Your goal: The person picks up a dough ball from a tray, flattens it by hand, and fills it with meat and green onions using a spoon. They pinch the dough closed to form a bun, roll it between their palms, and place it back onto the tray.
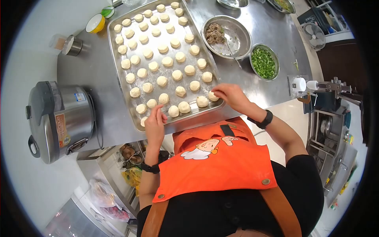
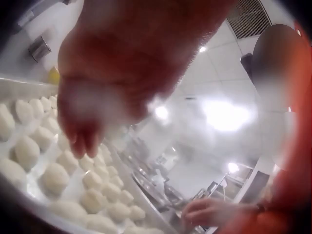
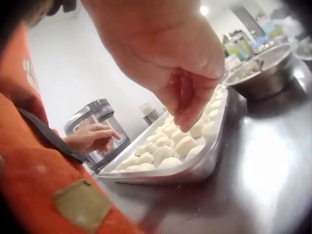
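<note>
Many pale dough balls [image 1: 167,61] sit in rows on a metal tray [image 1: 118,85]. My left hand [image 1: 154,126] is over the tray's near edge, its loosely bent fingertips beside a ball [image 1: 163,98] and nothing seen in them. At the near right corner, my right hand [image 1: 233,98] has its fingertips at a ball [image 1: 213,96]. In the right wrist view the right hand's fingers [image 3: 187,114] bend down toward the thumb above the balls [image 3: 185,145], with no ball visible between them; whether they touch one is unclear.
Right of the tray are a metal bowl [image 1: 244,39] with minced filling and a spoon, and a bowl of chopped greens [image 1: 263,62]. A large cooker [image 1: 61,118] stands left, with a metal cup [image 1: 72,45] and yellow bowl [image 1: 95,23] beyond.
</note>
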A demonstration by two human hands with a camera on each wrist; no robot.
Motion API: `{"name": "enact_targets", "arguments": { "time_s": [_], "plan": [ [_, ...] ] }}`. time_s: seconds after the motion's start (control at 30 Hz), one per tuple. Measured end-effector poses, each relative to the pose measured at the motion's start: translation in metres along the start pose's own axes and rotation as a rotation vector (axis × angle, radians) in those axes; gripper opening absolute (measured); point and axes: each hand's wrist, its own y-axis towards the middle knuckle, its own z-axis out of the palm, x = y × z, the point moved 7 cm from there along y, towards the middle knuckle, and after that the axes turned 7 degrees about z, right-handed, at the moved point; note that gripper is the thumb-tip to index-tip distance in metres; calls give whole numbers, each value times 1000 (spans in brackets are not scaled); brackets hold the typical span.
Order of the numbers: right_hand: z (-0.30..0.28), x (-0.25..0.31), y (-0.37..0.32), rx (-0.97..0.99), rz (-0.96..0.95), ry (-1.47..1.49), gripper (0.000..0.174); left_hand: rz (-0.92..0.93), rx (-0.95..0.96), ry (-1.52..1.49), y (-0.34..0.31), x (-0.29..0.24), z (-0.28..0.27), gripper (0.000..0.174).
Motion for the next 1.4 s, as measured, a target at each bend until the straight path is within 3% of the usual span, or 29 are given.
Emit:
{"name": "enact_targets", "arguments": {
  "time_s": [0.07,0.2,0.27,0.4,0.6,0.7,0.8,0.9,1.1,1.2,1.3,1.4],
  "plan": [
    [14,21,7,35,-139,-94,19,-15,-55,-164,-11,20,2,34],
    [51,61,14,198,-365,-212,19,-62,-482,-239,-30,65,-34,41],
    [60,65,20,141,-505,-189,21,-80,-500,-244,-34,73,-42,39],
    [45,30,43,43,-244,-392,16,-92,-483,-311,-38,66,-41,32],
    [76,26,45,145,-112,-613,14,-207,-508,-464,-44,83,-38,27],
    [70,24,45,73,-130,-504,10,-177,-575,-503,-49,89,-52,26],
    [59,28,40,-57,-193,-604,11,-175,-612,-508,-56,91,-66,26],
    [67,55,28,-29,-421,-505,17,-177,-641,-476,-61,94,-71,25],
    [125,57,50,221,-474,-346,9,-156,-736,-342,-56,99,-74,24],
    [120,58,36,135,-481,-376,6,-21,-703,-24,-49,85,-76,24],
    [117,49,31,179,-349,-582,5,-31,-711,-29,-51,92,-74,24],
    [106,53,28,100,-395,-474,14,-71,-721,75,-59,104,-80,24]
  ]
}}
